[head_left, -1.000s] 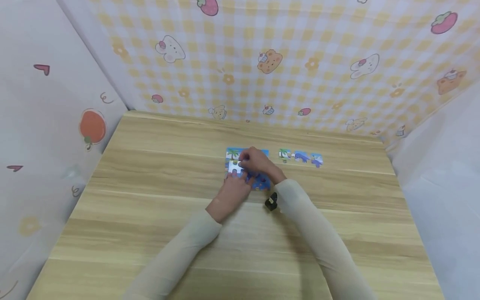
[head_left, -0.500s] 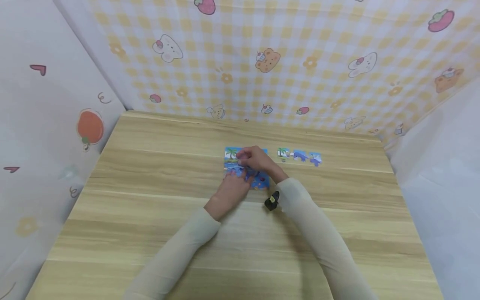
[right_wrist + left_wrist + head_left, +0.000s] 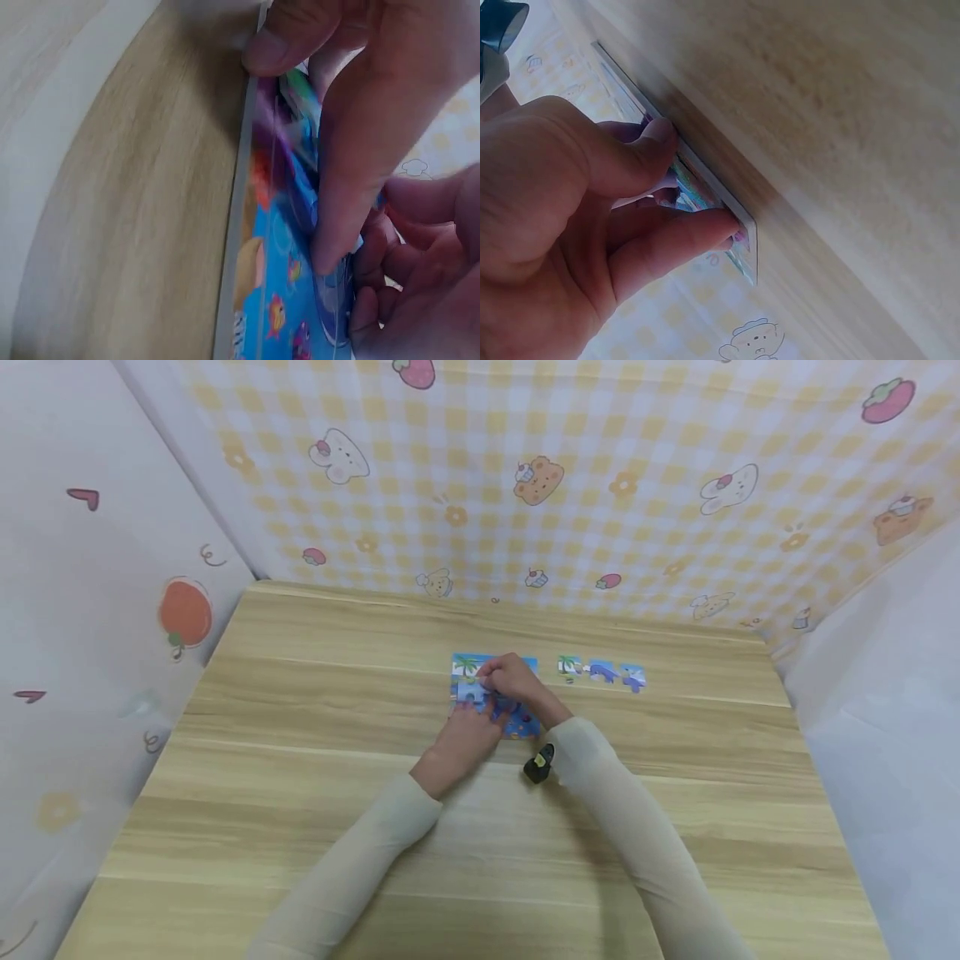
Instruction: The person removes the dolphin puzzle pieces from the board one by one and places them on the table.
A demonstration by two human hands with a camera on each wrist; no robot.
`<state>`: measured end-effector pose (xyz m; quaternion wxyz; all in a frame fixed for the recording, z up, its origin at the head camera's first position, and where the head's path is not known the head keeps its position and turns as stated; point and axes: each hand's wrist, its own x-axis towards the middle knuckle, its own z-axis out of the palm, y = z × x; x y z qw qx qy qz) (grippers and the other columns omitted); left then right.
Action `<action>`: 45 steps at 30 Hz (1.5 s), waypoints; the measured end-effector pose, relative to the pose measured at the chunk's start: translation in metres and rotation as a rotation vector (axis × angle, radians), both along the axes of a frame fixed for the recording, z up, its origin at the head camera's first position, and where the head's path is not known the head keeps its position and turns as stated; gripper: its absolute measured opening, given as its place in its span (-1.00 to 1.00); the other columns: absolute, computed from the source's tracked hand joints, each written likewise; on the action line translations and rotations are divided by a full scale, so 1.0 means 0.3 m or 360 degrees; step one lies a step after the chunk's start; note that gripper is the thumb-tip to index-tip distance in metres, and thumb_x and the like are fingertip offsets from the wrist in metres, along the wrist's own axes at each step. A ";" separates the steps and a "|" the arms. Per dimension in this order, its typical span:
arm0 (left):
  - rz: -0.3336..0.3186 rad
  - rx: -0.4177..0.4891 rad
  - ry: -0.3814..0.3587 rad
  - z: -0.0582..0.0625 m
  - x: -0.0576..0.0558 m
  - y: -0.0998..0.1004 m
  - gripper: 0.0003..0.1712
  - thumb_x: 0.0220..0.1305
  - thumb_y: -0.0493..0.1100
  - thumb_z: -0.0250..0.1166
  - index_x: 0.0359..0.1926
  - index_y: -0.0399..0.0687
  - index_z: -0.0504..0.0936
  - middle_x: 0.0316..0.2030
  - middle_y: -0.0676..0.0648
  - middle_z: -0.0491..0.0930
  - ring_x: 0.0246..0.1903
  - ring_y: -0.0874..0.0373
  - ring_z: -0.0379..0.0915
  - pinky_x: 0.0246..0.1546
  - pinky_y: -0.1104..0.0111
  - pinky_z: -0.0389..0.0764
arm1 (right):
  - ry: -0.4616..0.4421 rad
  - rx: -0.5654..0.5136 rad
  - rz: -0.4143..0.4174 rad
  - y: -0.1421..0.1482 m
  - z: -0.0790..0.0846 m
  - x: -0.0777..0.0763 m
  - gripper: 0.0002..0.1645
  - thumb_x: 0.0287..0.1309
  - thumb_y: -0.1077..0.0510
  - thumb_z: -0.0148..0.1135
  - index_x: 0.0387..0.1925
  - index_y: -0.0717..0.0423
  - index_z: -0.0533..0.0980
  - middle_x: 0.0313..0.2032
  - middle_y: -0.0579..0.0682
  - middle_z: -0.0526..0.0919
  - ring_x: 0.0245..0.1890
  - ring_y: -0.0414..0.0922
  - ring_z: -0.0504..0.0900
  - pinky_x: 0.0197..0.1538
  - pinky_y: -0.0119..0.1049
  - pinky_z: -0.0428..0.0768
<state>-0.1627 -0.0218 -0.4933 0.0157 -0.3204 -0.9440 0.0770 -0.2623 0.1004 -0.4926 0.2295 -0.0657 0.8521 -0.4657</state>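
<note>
A blue sea-themed puzzle board lies on the table, a palm tree printed at its upper left. My left hand rests on its near part with fingers spread; in the left wrist view the thumb is at the board's edge and a finger touches its face. My right hand reaches over the middle with curled fingers, pinching the edge of a pale, shiny puzzle piece. In the right wrist view its fingers bunch close to the left hand's finger. Both hands hide much of the board.
To the right of the board lie three loose puzzle pieces: a palm-tree piece, a dolphin piece and another blue-and-purple piece. A black wrist camera sits by the right sleeve. A checked cloth hangs behind the wooden table.
The puzzle piece at the right fingertips shifts between bright glare and blue as its tilt changes. The right wrist turns slightly; the left hand stays on the board.
</note>
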 end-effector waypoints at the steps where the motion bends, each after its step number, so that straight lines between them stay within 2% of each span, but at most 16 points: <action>1: -0.0002 -0.0002 -0.0003 -0.001 -0.001 0.001 -0.54 0.43 -0.16 0.16 0.31 -0.02 0.51 0.11 -0.17 0.59 0.01 0.03 0.58 -0.03 0.15 0.66 | -0.0015 -0.0028 -0.0032 0.002 0.001 -0.001 -0.79 0.19 0.32 0.15 -0.25 0.29 0.68 -0.41 -0.03 0.60 -0.40 -0.15 0.44 -0.25 -0.36 0.41; 5: 0.0001 -0.0032 -0.0060 -0.004 -0.005 0.004 -0.52 0.45 -0.15 0.14 0.36 0.00 0.46 0.17 -0.19 0.56 -0.01 0.01 0.60 -0.01 0.15 0.65 | -0.0034 -0.0096 -0.0088 0.026 0.005 -0.009 -0.76 0.21 0.32 0.10 -0.22 0.31 0.66 -0.37 -0.02 0.58 -0.37 -0.15 0.43 -0.25 -0.37 0.40; 10: 0.0010 -0.0052 -0.0116 -0.004 -0.010 0.004 -0.50 0.46 -0.14 0.13 0.38 0.02 0.44 0.23 -0.19 0.53 0.02 -0.03 0.61 0.03 0.12 0.63 | 0.0007 -0.0050 -0.0033 0.072 0.015 -0.018 -0.77 0.34 0.28 0.07 -0.17 0.28 0.63 -0.20 0.06 0.61 -0.25 -0.10 0.46 -0.18 -0.33 0.43; 16: -0.0008 -0.0070 -0.0074 -0.008 -0.016 0.000 -0.55 0.45 -0.14 0.15 0.32 0.04 0.50 0.22 -0.19 0.55 0.01 -0.03 0.62 -0.01 0.15 0.65 | 0.0079 0.0083 0.0012 0.153 0.028 -0.024 -0.78 0.41 0.22 0.06 -0.14 0.24 0.60 -0.25 0.06 0.60 -0.25 -0.07 0.46 -0.14 -0.30 0.43; 20: -0.0015 -0.0065 -0.0079 -0.008 -0.019 -0.001 -0.54 0.44 -0.17 0.16 0.32 0.03 0.51 0.21 -0.18 0.56 -0.06 -0.02 0.64 -0.08 0.19 0.67 | 0.0101 0.0157 0.0062 0.224 0.026 -0.017 -0.77 0.44 0.17 0.08 -0.13 0.23 0.60 -0.27 0.04 0.61 -0.28 -0.09 0.51 -0.17 -0.33 0.49; 23: -0.0015 -0.0054 -0.0104 -0.006 -0.019 -0.002 -0.52 0.43 -0.19 0.16 0.34 0.03 0.49 0.21 -0.18 0.56 -0.07 -0.02 0.64 -0.08 0.19 0.66 | 0.0053 0.0151 0.0038 0.278 0.024 -0.008 -0.77 0.44 0.12 0.10 -0.14 0.21 0.59 -0.34 0.01 0.61 -0.35 -0.12 0.54 -0.26 -0.37 0.50; 28: -0.0020 -0.0070 -0.0103 -0.004 -0.018 -0.004 -0.50 0.40 -0.23 0.18 0.34 0.04 0.49 0.21 -0.17 0.56 -0.10 -0.01 0.65 -0.13 0.22 0.67 | -0.0087 -0.0006 -0.0068 0.368 0.020 -0.001 -0.78 0.39 0.18 0.16 -0.13 0.31 0.54 -0.46 -0.02 0.66 -0.48 -0.17 0.61 -0.37 -0.40 0.60; 33: -0.0022 -0.0076 -0.0087 -0.006 -0.020 -0.005 -0.52 0.41 -0.24 0.16 0.32 0.03 0.50 0.21 -0.16 0.57 -0.11 -0.02 0.66 -0.14 0.21 0.67 | -0.0203 -0.0075 -0.0143 0.440 0.016 0.006 -0.77 0.33 0.31 0.19 -0.07 0.43 0.48 -0.37 0.01 0.69 -0.44 -0.23 0.67 -0.26 -0.36 0.71; 38: -0.0014 -0.0066 -0.0112 -0.008 -0.021 -0.004 -0.52 0.41 -0.23 0.16 0.33 0.02 0.48 0.20 -0.17 0.57 -0.10 -0.03 0.64 -0.11 0.19 0.66 | -0.0309 -0.0095 -0.0218 0.480 0.011 0.013 -0.78 0.30 0.38 0.19 -0.06 0.44 0.46 -0.27 0.04 0.64 -0.37 -0.24 0.69 -0.16 -0.35 0.72; 42: -0.0015 -0.0077 -0.0118 -0.009 -0.021 -0.005 -0.50 0.41 -0.23 0.17 0.34 0.02 0.46 0.19 -0.16 0.56 -0.11 -0.03 0.64 -0.11 0.19 0.66 | -0.0289 -0.0024 -0.0236 0.495 0.006 0.020 -0.85 0.33 0.33 0.18 -0.17 0.41 0.47 -0.28 0.04 0.63 -0.37 -0.24 0.68 -0.16 -0.36 0.71; 45: -0.0023 -0.0085 -0.0102 -0.011 -0.020 -0.006 -0.50 0.40 -0.23 0.18 0.34 0.02 0.47 0.18 -0.16 0.57 -0.13 -0.01 0.64 -0.12 0.21 0.66 | -0.0215 0.0109 -0.0206 0.501 0.001 0.023 -0.84 0.34 0.26 0.20 -0.27 0.35 0.47 -0.32 0.06 0.64 -0.40 -0.22 0.68 -0.21 -0.35 0.72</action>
